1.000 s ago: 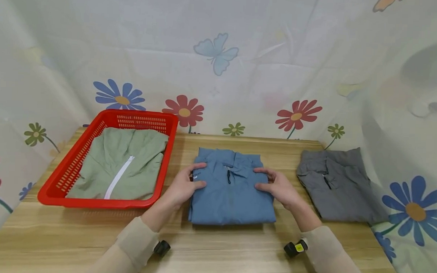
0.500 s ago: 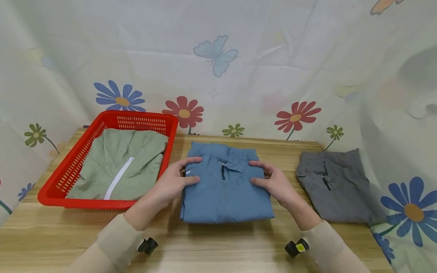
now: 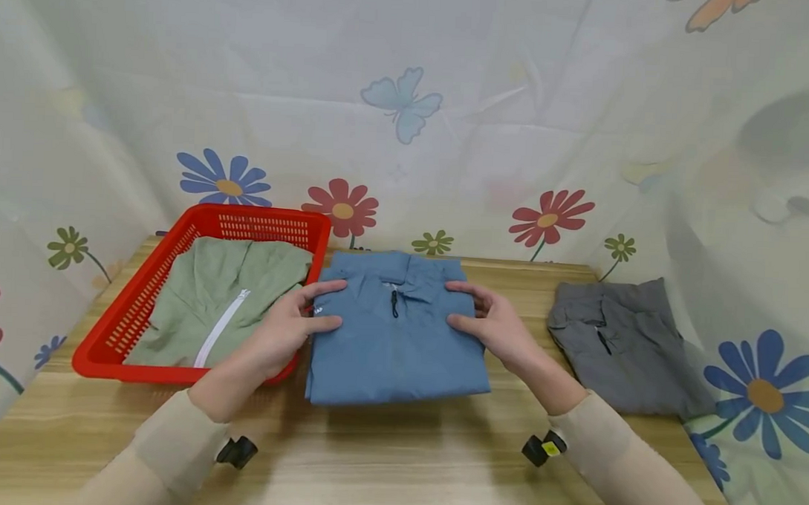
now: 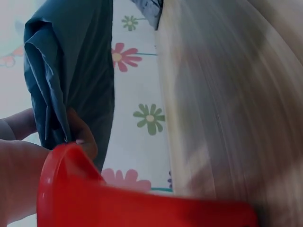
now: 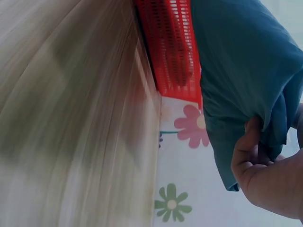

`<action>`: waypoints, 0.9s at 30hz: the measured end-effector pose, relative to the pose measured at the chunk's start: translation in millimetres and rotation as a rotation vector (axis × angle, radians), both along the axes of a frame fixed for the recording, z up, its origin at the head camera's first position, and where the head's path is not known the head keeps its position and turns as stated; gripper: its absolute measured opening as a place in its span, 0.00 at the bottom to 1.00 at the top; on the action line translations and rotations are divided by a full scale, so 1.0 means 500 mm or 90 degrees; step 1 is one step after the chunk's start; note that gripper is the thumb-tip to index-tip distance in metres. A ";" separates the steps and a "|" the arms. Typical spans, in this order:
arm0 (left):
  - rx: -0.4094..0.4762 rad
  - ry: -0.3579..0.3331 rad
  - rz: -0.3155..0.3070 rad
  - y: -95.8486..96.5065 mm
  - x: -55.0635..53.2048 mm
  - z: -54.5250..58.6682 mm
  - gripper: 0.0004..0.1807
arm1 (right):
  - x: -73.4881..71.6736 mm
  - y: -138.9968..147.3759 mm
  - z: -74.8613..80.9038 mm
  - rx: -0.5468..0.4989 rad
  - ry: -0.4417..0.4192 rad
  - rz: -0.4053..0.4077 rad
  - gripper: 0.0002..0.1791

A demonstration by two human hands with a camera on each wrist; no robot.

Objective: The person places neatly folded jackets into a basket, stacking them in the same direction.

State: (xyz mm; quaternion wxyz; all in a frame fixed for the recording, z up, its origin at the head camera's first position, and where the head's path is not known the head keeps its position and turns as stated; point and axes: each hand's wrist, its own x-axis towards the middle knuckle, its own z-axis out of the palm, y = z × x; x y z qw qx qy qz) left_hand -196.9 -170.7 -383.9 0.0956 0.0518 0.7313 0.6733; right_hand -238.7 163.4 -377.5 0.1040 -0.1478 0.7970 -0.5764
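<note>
A folded blue jacket (image 3: pixel 394 349) with a short black zipper pull is held level above the table, a gap under it showing in both wrist views. My left hand (image 3: pixel 287 326) grips its left edge, thumb and fingertips on top and the other fingers hidden beneath. On the opposite edge my right hand (image 3: pixel 498 326) holds it the same way; the right wrist view shows fingers (image 5: pixel 248 146) curled under the cloth. The jacket's left edge overlaps the right rim of a red basket (image 3: pixel 199 374), where a folded green jacket (image 3: pixel 195 297) with a white zipper lies.
A folded grey jacket (image 3: pixel 628 349) lies on the wooden table (image 3: pixel 384 460) at the right. Behind the table hangs a flower-printed curtain (image 3: pixel 475 158), which also runs along both sides. In the left wrist view the basket's red rim (image 4: pixel 142 208) is close beneath the left hand.
Both hands have lifted the blue jacket off the table and carried it left, toward the basket. The green and grey jackets and the basket have stayed put.
</note>
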 end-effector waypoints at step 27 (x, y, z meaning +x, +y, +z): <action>0.013 -0.049 0.022 -0.109 -0.008 0.045 0.35 | -0.020 -0.110 0.027 -0.162 -0.099 0.013 0.29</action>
